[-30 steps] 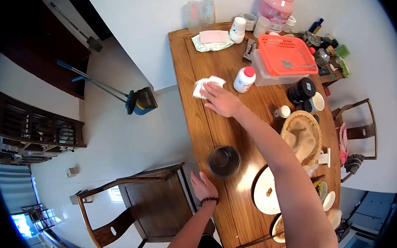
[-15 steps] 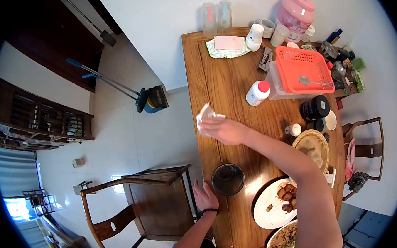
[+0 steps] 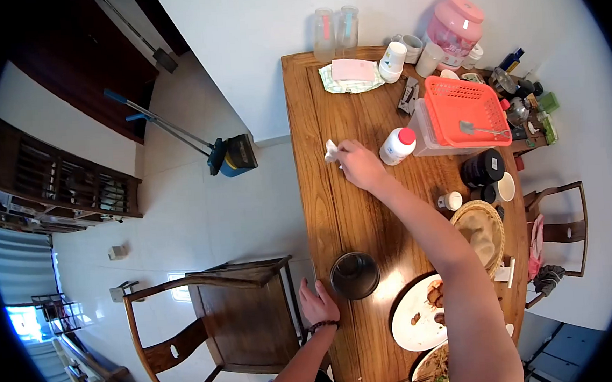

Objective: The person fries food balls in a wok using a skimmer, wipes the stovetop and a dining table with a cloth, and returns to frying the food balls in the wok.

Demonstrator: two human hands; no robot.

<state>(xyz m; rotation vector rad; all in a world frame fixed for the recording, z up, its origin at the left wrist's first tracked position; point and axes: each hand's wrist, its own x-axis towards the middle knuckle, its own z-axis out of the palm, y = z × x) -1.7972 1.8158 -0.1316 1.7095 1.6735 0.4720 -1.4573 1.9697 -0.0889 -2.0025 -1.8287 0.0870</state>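
My right hand [image 3: 360, 164] is closed on a crumpled white tissue [image 3: 331, 151], low over the wooden table [image 3: 342, 213] or on it; I cannot tell whether they touch. Just beside that hand stands a white bottle with a red cap [image 3: 397, 146]. My left hand [image 3: 318, 304], with a beaded bracelet on the wrist, is open at the table's edge with fingers apart and nothing in them. Near it sits a dark round glass bowl [image 3: 354, 275]. My right forearm partly hides a white plate with brown food pieces [image 3: 412, 321] and a dish of food [image 3: 429, 376].
A red basket [image 3: 465, 108] rests on a clear plastic box. Behind it stand a pink jar [image 3: 456, 28] and several bottles. A wipes pack [image 3: 352, 85] lies at the far side. A woven basket [image 3: 478, 233] is at the right, a wooden chair [image 3: 243, 314] at the left.
My right hand has moved away from the table's left edge, up and rightward toward the red-capped bottle, still holding the tissue. My left hand stays in place.
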